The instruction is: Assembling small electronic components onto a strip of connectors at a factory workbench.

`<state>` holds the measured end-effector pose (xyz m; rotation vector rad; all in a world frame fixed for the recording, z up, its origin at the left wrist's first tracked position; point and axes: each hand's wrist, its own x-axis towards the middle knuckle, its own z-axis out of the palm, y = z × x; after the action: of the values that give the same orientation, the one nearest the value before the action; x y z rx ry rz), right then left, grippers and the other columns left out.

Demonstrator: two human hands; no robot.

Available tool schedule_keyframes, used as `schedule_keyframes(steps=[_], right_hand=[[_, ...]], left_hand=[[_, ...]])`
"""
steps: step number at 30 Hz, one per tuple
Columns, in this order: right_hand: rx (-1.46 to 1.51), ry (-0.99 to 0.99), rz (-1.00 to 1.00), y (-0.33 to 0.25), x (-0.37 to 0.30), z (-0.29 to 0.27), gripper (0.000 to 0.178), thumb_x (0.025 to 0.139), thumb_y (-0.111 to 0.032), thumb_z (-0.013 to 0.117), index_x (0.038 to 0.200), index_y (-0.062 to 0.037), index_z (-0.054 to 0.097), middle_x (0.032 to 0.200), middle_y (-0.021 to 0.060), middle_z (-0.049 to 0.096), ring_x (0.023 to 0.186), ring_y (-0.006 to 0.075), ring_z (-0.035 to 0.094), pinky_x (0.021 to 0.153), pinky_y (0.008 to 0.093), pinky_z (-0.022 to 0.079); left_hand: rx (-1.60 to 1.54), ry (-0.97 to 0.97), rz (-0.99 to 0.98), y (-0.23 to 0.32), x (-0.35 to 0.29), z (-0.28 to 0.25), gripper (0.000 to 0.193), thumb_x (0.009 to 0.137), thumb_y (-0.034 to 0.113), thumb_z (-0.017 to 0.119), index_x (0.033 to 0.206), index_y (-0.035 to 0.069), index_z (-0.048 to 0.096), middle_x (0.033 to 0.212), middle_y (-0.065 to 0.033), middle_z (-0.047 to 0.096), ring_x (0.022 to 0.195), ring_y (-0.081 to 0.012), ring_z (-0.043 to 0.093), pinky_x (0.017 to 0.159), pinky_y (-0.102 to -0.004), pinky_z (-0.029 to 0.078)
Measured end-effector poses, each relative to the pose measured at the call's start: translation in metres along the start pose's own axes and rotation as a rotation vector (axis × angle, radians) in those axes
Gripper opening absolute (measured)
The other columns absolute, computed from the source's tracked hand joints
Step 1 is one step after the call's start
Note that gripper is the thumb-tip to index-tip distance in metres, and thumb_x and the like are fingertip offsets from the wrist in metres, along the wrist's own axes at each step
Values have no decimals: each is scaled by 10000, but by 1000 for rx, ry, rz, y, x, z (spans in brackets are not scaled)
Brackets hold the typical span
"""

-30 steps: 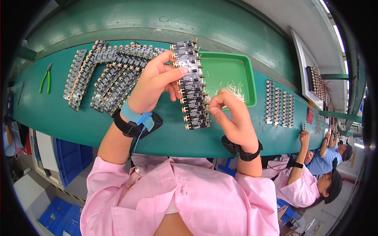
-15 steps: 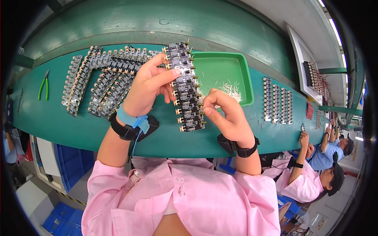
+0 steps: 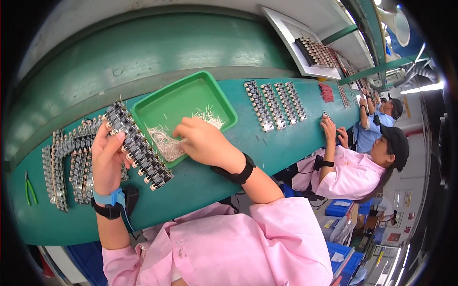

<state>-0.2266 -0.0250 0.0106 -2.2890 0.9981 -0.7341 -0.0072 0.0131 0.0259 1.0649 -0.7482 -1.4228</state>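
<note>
My left hand (image 3: 106, 162) is closed on a long strip of small circuit boards (image 3: 139, 148), thumb on its face and fingers behind. The strip slants over the workbench, with round light-coloured parts along its left edge. My right hand (image 3: 210, 145) reaches over the near rim of a green tray (image 3: 183, 97), its bent fingers at a pile of thin white sticks (image 3: 162, 142). Whatever lies between those fingertips is hidden. A blue strap (image 3: 109, 198) circles my left wrist.
More board strips (image 3: 59, 164) lie heaped at the left, beside green-handled pliers (image 3: 30, 189). Several strips (image 3: 275, 107) stand in rows right of the tray, then a red bundle (image 3: 326, 93). A co-worker in pink (image 3: 350, 174) sits at the right along the green workbench (image 3: 257, 152).
My right hand has left the board strip and moved into the tray at the white sticks. My left hand still holds the strip, now tilted. The view has turned toward the right.
</note>
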Motion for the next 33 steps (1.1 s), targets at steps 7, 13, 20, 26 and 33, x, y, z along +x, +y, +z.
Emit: schedule_keyframes(steps=[7, 13, 20, 26, 33], right_hand=[[-195, -129, -22, 7, -3, 4, 88, 665, -27, 595, 749, -49, 581, 757, 89, 510, 768, 278, 530, 658, 377, 450], [-169, -115, -22, 5, -2, 4, 38, 673, -31, 593, 704, -39, 572, 728, 89, 506, 750, 282, 533, 648, 377, 446], [-174, -51, -77, 3, -2, 0, 51, 672, -24, 599, 707, -35, 563, 695, 92, 500, 722, 286, 529, 630, 373, 440], [-124, -2, -63, -7, 1, -12, 93, 672, 0, 614, 729, -31, 548, 695, 95, 499, 703, 281, 521, 604, 362, 424], [1, 27, -14, -16, 7, -24, 100, 709, 57, 591, 760, -5, 530, 693, 91, 496, 652, 227, 515, 584, 300, 417]], left_hand=[[10, 4, -3, -1, 3, 1, 361, 837, 127, 531, 1164, 16, 426, 695, -12, 543, 447, -85, 504, 374, -195, 408], [12, 26, 4, -3, 5, -1, 399, 831, 125, 544, 1181, 2, 397, 645, 3, 478, 439, -87, 496, 371, -202, 412], [-1, 46, 9, -3, 3, 1, 359, 831, 120, 540, 1145, 4, 409, 633, 1, 473, 439, -86, 495, 373, -209, 416], [-16, 12, -3, -3, 2, 2, 293, 832, 117, 536, 1090, 18, 439, 631, -6, 496, 444, -95, 509, 375, -208, 409], [-12, -50, 1, -3, 4, -1, 238, 825, 124, 551, 1022, 24, 463, 651, -28, 530, 453, -127, 546, 380, -210, 396]])
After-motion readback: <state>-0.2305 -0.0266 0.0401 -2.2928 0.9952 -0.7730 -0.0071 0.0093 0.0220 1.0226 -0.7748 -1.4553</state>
